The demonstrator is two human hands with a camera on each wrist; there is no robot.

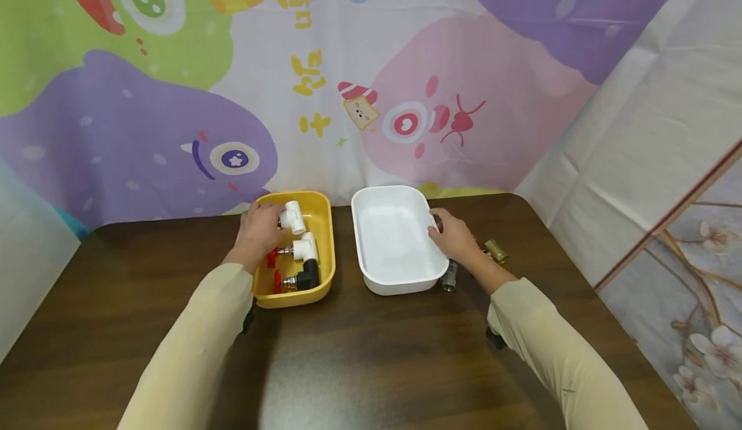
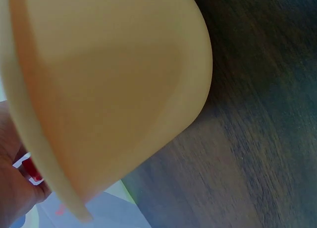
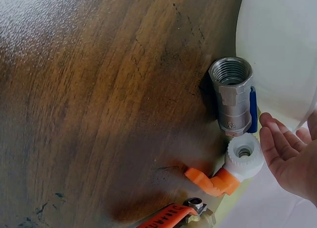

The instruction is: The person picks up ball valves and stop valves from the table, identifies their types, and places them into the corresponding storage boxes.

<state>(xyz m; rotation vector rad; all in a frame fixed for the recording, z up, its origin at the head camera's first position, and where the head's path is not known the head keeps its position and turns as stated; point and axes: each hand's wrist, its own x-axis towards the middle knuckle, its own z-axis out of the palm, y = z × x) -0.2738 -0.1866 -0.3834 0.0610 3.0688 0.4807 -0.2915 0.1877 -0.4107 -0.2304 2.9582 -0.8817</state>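
At the yellow tray (image 1: 330, 256), my left hand (image 1: 257, 230) reaches over the far left side and grips a white plastic tee valve (image 1: 292, 217). In the left wrist view a red handle (image 2: 31, 169) shows between its fingers. Below it in the tray lie a white valve (image 1: 306, 247) and a black valve (image 1: 304, 278), both with red handles. My right hand (image 1: 455, 233) is at the right rim of the white tray (image 1: 400, 282), fingers loosely spread. Close to its fingertips stands a steel valve (image 3: 233, 96) with a blue lever.
Beside the white tray on the dark wooden table (image 1: 359, 353) are a white valve with an orange handle (image 3: 245, 156), a red-lever valve (image 3: 168, 217) and a brass fitting (image 1: 496, 251). A cartoon-printed cloth (image 1: 324, 153) hangs behind the table.
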